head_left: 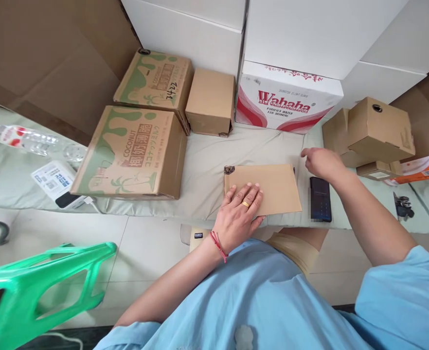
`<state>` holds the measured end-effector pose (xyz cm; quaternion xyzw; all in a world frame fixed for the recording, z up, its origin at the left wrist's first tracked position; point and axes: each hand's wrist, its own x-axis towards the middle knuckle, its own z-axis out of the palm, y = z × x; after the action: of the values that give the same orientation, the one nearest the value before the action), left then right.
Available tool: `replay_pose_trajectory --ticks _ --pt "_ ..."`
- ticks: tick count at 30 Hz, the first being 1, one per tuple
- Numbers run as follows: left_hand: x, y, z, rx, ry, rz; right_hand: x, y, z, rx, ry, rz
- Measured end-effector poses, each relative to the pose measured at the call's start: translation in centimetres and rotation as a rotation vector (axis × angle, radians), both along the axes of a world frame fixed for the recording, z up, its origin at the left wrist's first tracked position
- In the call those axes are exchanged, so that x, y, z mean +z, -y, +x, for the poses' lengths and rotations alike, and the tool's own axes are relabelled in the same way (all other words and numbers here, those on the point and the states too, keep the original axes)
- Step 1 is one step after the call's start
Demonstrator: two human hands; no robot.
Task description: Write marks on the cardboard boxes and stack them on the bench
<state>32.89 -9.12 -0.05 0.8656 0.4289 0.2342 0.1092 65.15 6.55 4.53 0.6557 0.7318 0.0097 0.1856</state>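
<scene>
A plain brown cardboard box (277, 189) lies on the cloth-covered table, with a dark patch on its far left corner. My left hand (239, 209) rests flat on the box's near left part, fingers stretched out. Just beyond the box's right edge, my right hand (319, 161) hovers over the cloth with its fingers curled in and the index finger toward the left. Whatever those fingers may hold is hidden. Below that hand lies a dark phone (321, 199), its screen lit and partly blurred out.
Coconut cartons (127, 153) and a smaller brown box (210, 101) stand left. Behind is a Wahaha water carton (287, 99). Brown boxes (380, 129), an orange packet (426, 166) and keys (403, 206) lie right. A green stool (13, 282) stands on the floor.
</scene>
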Motion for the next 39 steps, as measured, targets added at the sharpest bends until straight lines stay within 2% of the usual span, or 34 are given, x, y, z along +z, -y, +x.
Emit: replay_pose_trajectory --ticks 3,6,9,12,16,18,20,21,22,24,26,28,30,32,35,39 --pt "-0.1 0.0 -0.1 0.003 -0.016 0.02 -2.1 1.1 -0.7 0.142 0.077 -0.243" --pt "-0.1 0.0 -0.1 0.005 -0.014 0.018 -3.4 2.5 -1.0 0.213 0.071 -0.301" --pt "-0.1 -0.1 0.0 0.014 -0.005 0.012 -3.5 3.1 -0.3 0.283 0.069 -0.348" --pt "-0.2 -0.1 0.1 0.018 0.003 0.019 -2.2 2.9 1.5 0.32 0.04 -0.348" --pt "-0.4 0.0 0.1 0.024 0.0 0.052 1.8 1.6 3.7 0.096 -0.067 -0.062" --pt "-0.4 0.1 0.2 0.037 -0.015 0.069 4.4 1.1 2.9 0.006 -0.25 0.182" --pt "-0.5 0.1 0.2 0.045 -0.034 0.084 6.3 1.2 0.0 -0.024 -0.772 0.464" --pt "-0.4 0.0 0.2 0.048 -0.043 0.093 6.8 1.4 -2.2 0.006 -1.076 0.525" --pt "-0.4 0.0 0.2 0.05 -0.05 0.103 6.9 1.6 -4.8 0.064 -1.301 0.428" --pt "-0.4 0.0 0.2 0.054 -0.059 0.125 6.0 1.9 -10.2 0.166 -1.472 0.151" --pt "-0.3 -0.1 0.2 0.057 -0.068 0.142 4.0 1.9 -14.8 0.209 -1.532 -0.072" --pt "-0.3 -0.1 0.3 0.058 -0.078 0.151 1.5 1.4 -17.6 0.141 -1.642 -0.142" --pt "-0.3 -0.1 0.3 0.06 -0.077 0.16 -0.5 0.8 -18.5 0.075 -1.763 -0.096" --pt "-0.3 -0.1 0.4 0.073 -0.053 0.181 -1.7 0.4 -18.2 0.072 -1.831 -0.005" --pt "-0.4 -0.2 0.7 0.106 -0.001 0.214 -1.9 0.5 -17.4 0.136 -1.798 0.067" --pt "-0.4 -0.2 0.8 0.118 0.019 0.217 -1.3 0.9 -17.3 0.211 -1.69 0.018"
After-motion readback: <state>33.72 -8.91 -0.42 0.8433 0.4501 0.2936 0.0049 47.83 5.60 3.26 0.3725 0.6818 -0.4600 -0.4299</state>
